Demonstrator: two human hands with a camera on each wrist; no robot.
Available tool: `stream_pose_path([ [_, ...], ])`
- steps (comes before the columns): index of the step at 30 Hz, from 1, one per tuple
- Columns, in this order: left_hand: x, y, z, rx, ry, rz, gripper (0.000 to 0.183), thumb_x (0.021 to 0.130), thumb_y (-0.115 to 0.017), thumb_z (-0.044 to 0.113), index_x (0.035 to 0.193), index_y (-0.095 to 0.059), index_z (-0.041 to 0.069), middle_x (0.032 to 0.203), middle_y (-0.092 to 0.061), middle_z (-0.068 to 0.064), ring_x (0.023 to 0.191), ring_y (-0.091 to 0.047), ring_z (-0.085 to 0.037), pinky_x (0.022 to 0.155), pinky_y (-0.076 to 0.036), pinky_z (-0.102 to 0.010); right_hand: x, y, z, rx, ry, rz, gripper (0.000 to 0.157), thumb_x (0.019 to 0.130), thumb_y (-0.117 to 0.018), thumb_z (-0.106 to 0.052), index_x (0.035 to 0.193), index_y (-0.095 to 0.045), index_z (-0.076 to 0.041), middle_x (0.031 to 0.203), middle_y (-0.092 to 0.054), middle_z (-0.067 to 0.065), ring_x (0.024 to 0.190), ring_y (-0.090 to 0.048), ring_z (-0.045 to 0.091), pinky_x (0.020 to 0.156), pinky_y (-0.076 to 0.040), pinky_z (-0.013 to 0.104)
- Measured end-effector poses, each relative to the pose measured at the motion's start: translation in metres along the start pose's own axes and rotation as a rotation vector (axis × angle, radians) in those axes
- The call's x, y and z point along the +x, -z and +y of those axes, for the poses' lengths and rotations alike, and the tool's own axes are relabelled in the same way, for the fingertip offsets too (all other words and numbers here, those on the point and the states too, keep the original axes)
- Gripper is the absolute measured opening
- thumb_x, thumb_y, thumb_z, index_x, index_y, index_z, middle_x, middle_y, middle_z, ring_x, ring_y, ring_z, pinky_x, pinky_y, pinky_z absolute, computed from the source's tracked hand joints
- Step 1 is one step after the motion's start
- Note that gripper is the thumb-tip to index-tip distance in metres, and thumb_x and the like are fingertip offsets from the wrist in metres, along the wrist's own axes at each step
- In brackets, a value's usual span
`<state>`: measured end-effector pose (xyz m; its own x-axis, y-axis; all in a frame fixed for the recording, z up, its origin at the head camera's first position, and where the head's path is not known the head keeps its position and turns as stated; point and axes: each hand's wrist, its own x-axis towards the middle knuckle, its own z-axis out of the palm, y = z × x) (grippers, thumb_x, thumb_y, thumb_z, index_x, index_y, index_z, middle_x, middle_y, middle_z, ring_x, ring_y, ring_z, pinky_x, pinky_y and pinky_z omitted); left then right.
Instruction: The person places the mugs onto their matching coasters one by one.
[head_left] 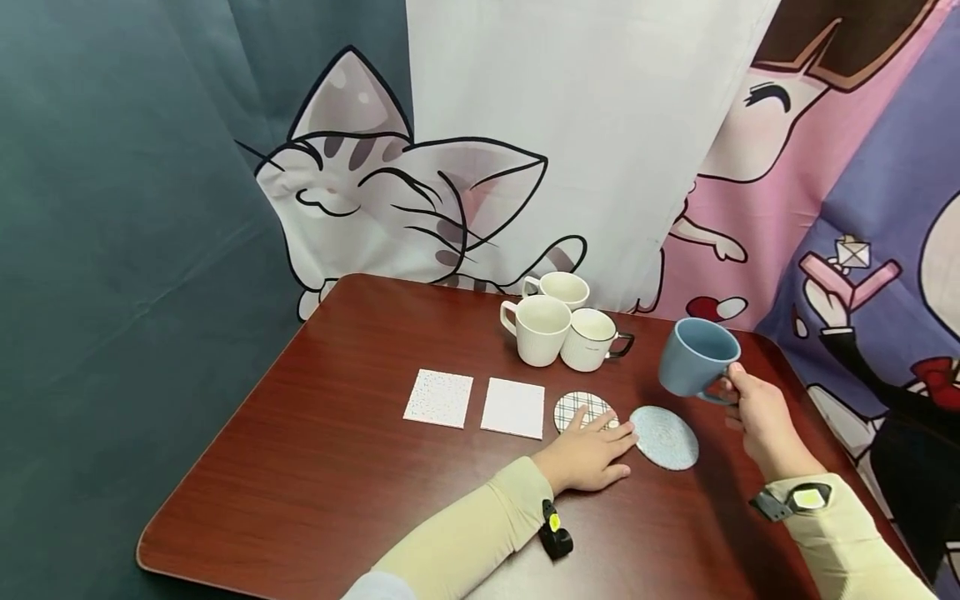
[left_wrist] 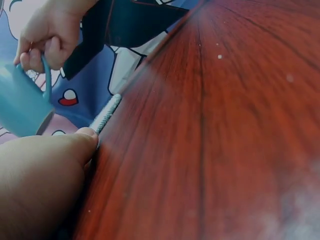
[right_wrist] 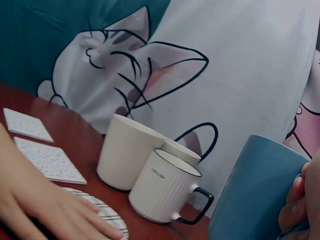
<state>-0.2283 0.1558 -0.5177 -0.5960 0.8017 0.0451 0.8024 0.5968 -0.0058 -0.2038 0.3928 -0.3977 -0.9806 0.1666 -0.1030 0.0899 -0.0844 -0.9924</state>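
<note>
My right hand (head_left: 759, 414) grips the handle of a blue mug (head_left: 697, 358), which is held upright above the right side of the table. Below and left of the mug lies a round light-blue coaster (head_left: 665, 438). My left hand (head_left: 591, 457) lies low over the table with its fingers spread. Its fingers overlap a round plaid coaster (head_left: 581, 406), and its fingertips reach the left edge of the light-blue coaster. In the right wrist view the blue mug (right_wrist: 257, 192) fills the lower right, with the right hand's fingers (right_wrist: 295, 207) curled at its handle.
Two square coasters, one speckled (head_left: 438, 398) and one plain white (head_left: 513, 408), lie left of the plaid one. Behind them stand two cream mugs (head_left: 542, 332) and a white mug with a black handle (head_left: 588, 340). A printed curtain (head_left: 600, 125) hangs behind the wooden table (head_left: 300, 483).
</note>
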Motion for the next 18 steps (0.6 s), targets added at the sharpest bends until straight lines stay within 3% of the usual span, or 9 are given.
stream_pose_path([
  [6,0.000,-0.001,-0.002,0.029,-0.015,0.018,0.056,0.093,-0.023,0.059,0.144,-0.021,0.038,0.149,-0.014,0.019,0.138,-0.010,-0.013,0.106,-0.007,-0.050,-0.021,0.000,0.019,-0.041,-0.002,0.034,0.040,0.095,-0.046,-0.039,0.064,-0.052,-0.014,0.060,-0.041,-0.007,0.041,-0.029,0.005,0.045,-0.009,0.035],
  [9,0.000,-0.001,-0.003,0.033,-0.013,0.015,0.056,0.093,-0.023,0.059,0.144,-0.021,0.038,0.149,-0.013,0.019,0.138,-0.010,-0.013,0.106,-0.007,-0.051,-0.030,-0.001,0.028,-0.124,-0.034,0.088,0.040,0.094,-0.046,-0.042,0.064,-0.054,-0.016,0.059,-0.044,-0.008,0.043,-0.035,0.006,0.040,-0.021,0.029],
  [12,0.002,-0.001,-0.003,0.028,-0.016,0.007,0.055,0.093,-0.023,0.059,0.145,-0.019,0.039,0.149,-0.010,0.020,0.138,-0.009,-0.013,0.106,-0.007,-0.052,-0.038,-0.001,0.034,-0.193,-0.070,0.122,0.040,0.093,-0.045,-0.046,0.064,-0.055,-0.019,0.061,-0.047,-0.009,0.049,-0.040,0.009,0.046,-0.033,0.028],
  [18,0.006,0.002,-0.006,0.033,-0.022,0.023,0.055,0.093,-0.020,0.059,0.144,-0.017,0.039,0.148,-0.007,0.022,0.138,-0.004,-0.014,0.106,-0.006,-0.053,-0.046,-0.005,0.041,-0.209,-0.070,0.117,0.040,0.092,-0.045,-0.047,0.066,-0.056,-0.020,0.063,-0.047,-0.009,0.053,-0.041,0.008,0.047,-0.033,0.028],
])
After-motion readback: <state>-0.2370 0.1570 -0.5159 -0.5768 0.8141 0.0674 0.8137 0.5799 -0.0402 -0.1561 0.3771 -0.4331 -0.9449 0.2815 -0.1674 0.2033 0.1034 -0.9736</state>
